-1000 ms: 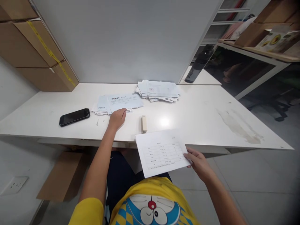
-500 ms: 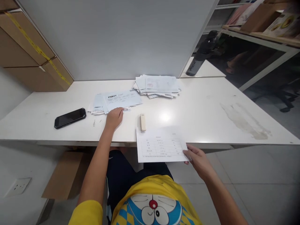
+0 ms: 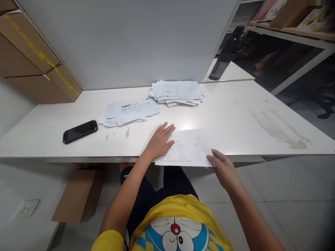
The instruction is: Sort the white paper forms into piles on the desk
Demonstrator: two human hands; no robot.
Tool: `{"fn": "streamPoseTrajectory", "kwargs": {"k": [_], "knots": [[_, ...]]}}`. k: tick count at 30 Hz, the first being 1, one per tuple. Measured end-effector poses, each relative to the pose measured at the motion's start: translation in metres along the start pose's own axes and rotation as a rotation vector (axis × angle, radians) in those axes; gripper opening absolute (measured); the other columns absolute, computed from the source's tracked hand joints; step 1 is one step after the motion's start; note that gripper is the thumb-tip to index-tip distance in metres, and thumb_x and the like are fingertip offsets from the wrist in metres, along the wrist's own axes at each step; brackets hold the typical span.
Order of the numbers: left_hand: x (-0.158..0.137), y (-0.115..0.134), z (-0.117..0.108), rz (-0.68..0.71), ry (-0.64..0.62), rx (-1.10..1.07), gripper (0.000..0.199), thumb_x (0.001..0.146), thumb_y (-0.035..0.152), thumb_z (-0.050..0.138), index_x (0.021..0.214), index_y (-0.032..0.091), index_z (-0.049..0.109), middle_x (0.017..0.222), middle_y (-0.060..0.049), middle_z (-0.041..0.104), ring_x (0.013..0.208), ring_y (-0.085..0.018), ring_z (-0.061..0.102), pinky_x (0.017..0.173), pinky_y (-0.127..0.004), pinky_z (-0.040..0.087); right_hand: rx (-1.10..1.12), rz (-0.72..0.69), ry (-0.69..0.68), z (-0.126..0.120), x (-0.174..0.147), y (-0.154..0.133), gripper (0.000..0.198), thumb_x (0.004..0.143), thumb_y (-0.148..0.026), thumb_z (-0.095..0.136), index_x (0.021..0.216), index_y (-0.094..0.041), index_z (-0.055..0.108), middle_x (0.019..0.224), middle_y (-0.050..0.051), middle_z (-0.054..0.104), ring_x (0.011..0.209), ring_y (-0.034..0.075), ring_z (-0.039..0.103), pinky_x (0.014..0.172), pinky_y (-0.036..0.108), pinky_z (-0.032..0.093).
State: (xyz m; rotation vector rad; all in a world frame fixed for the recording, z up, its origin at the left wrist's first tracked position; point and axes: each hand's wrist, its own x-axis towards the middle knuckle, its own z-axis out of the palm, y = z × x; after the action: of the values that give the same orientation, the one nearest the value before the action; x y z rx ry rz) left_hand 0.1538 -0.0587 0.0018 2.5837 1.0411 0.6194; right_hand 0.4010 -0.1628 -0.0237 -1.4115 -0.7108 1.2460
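A printed sheet with a table [image 3: 190, 148] lies at the near edge of the white table [image 3: 230, 118]. My right hand [image 3: 222, 167] pinches its near right corner. My left hand [image 3: 159, 141] rests flat with fingers spread on the sheet's left edge, covering the small stapler that lay there. A fanned pile of printed forms [image 3: 131, 111] lies left of centre. A second, thicker stack of papers [image 3: 178, 92] sits further back.
A black phone [image 3: 80, 131] lies on the table's left part. Cardboard boxes [image 3: 34, 66] stand at the back left, a grey partition wall behind. A dark bottle [image 3: 222, 61] stands on the neighbouring desk. A cardboard box [image 3: 78, 195] sits on the floor under the table.
My left hand left the fanned forms and moved right onto the sheet, hiding the stapler. My right hand slid the sheet further onto the table.
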Motion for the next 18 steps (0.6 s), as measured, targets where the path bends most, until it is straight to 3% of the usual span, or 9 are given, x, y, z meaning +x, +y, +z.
{"fn": "streamPoseTrajectory", "kwargs": {"k": [10,18], "knots": [[-0.002,-0.004,0.0,-0.038,-0.002,0.121,0.049,0.105,0.035,0.024,0.149,0.018,0.035,0.157,-0.008,0.039,0.153,-0.023,0.01,0.125,-0.048,0.02,0.081,-0.058,-0.042,0.005,0.027,0.015,0.033,0.071,-0.04,0.077,0.096,-0.019,0.068,0.064,0.0,0.064,0.048,0.013,0.051,0.043,0.027,0.042],[-0.002,-0.004,0.008,-0.009,0.008,0.233,0.046,0.103,0.027,0.029,0.147,0.017,0.038,0.156,-0.011,0.04,0.153,-0.029,0.007,0.124,-0.053,0.02,0.014,-0.04,-0.049,-0.003,0.032,0.02,0.042,0.071,-0.047,0.078,0.102,-0.021,0.068,0.074,0.002,0.069,0.051,0.015,0.056,0.043,0.028,0.045]]}}
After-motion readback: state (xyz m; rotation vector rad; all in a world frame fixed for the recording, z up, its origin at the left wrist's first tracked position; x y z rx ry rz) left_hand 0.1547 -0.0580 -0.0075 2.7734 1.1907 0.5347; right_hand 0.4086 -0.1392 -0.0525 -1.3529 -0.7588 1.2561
